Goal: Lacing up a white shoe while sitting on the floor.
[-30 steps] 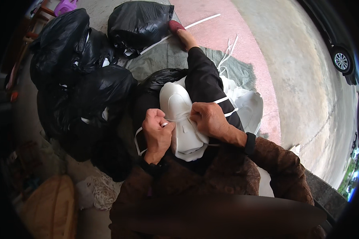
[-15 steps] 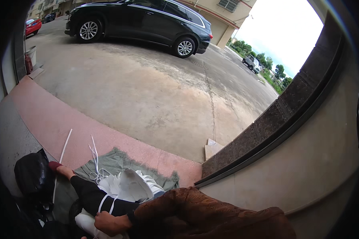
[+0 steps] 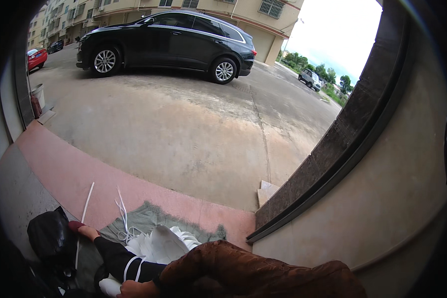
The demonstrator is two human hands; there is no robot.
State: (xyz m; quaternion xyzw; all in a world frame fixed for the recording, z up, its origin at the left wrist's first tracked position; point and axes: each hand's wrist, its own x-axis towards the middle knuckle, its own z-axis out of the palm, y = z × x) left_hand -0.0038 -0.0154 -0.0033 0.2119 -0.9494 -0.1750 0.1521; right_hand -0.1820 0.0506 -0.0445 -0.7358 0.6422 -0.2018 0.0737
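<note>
My right hand (image 3: 136, 288), at the end of a brown sleeve, is closed at the lower edge. Its curled fingers are on a narrow white strap (image 3: 126, 270) that loops over my black-clad leg (image 3: 110, 256). The fingertips and the strap's ends are cut off or hidden. A smooth, rounded white piece (image 3: 109, 286) lies just left of this hand. Beyond the leg, stacked white curved pieces (image 3: 159, 244) rest on a frayed green cloth (image 3: 151, 212), with loose white cords (image 3: 124, 216) to their left. My left hand is out of the picture.
A black plastic bag (image 3: 48, 233) stands at the left by my foot in a dark red shoe (image 3: 76, 226). A thin white strip (image 3: 88, 202) lies on the pink floor band (image 3: 64, 159). A wall (image 3: 352, 208) closes the right side. Outside, a dark car (image 3: 166, 47) is parked.
The view has tilted up, so everything sits lower in the picture and more of the buildings shows. My right hand, still closed by the strap, is now partly cut off by the lower edge.
</note>
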